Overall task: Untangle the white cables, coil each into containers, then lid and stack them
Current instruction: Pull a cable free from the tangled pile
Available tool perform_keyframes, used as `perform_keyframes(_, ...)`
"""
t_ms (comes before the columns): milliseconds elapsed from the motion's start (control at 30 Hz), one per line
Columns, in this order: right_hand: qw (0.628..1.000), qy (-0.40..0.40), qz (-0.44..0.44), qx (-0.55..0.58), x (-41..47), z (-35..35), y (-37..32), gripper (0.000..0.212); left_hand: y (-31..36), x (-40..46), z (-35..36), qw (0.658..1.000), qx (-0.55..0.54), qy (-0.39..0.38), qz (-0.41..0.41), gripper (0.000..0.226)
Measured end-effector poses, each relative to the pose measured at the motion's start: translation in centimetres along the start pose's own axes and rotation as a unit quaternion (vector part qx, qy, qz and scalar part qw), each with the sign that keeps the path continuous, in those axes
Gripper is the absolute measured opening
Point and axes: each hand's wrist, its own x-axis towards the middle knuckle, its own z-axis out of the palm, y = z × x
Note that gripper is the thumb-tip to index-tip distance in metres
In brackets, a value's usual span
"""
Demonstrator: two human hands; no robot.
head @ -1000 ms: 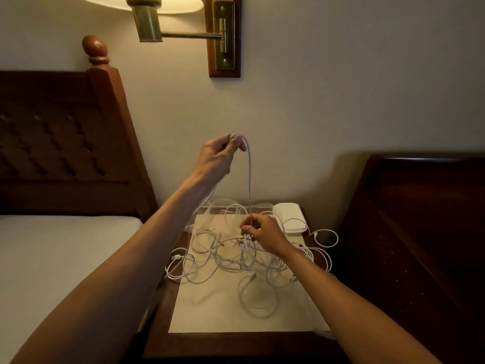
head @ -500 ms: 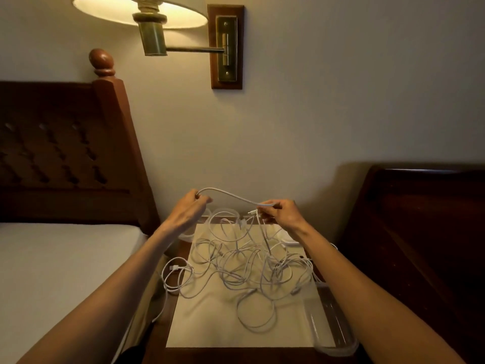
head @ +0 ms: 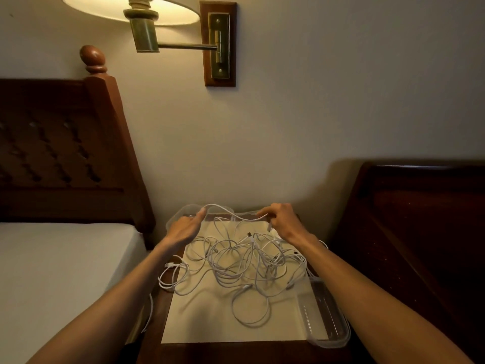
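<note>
Now | white cable (head: 231,212) spans both hands | left fingers (head: 200,214), right fingers (head: 263,214) pinch it

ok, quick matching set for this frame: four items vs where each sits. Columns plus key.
1. cable tangle
2. clear container
3. wall lamp
4. held cable span

A. near right corner of the nightstand
B. strung between left hand and right hand
C. middle of the cream mat
D. on the wall, upper left

Pairs: 1-C, 2-A, 3-D, 4-B
</note>
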Motion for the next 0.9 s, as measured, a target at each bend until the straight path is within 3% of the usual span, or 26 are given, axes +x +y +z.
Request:
perform_keyframes(100,0.998,0.019,0.02,0.061,0.4,-0.2,-0.2,0.026,-1.0,0.0,1.1,0.999,0.008,-0.02,-0.023,0.071)
perform_keyframes(167,0.986,-0.02,0.065,0.152,0.6,-0.5,-0.8,0.026,-1.1,-0.2,1.6,0.999,0.01,-0.021,-0.031,0.065)
perform_keyframes(300,0.89,-0.113,0.12,0.424,0.2,-2.0,-2.8,0.029,-1.2,-0.1,1.7,1.0,-0.001,-0.002,-0.018,0.06)
perform_keyframes(367,0.85,-0.138,0.127,0.492,0.1,-3.2,-3.3,0.027,-1.0,0.1,1.1,0.999,-0.015,0.041,0.016,0.06)
perform_keyframes(500,0.805,-0.157,0.096,0.563,0.1,-6.2,-3.9,0.033,0.5,0.0,-1.9,0.98,-0.031,0.153,0.122,0.052)
perform_keyframes(667,0.731,-0.172,0.011,0.66,0.4,-10.2,-6.8,0.022,5.7,-1.1,-7.0,0.93,-0.023,0.193,0.312,0.037)
perform_keyframes(767,0.731,-0.194,-0.055,0.652,0.6,-12.2,-9.2,0.025,10.0,-1.5,-9.1,0.906,-0.014,0.244,0.347,0.026)
perform_keyframes(900,0.728,-0.199,-0.076,0.652,0.9,-14.4,-11.6,0.035,12.6,-1.9,-9.8,0.886,-0.015,0.264,0.382,0.024)
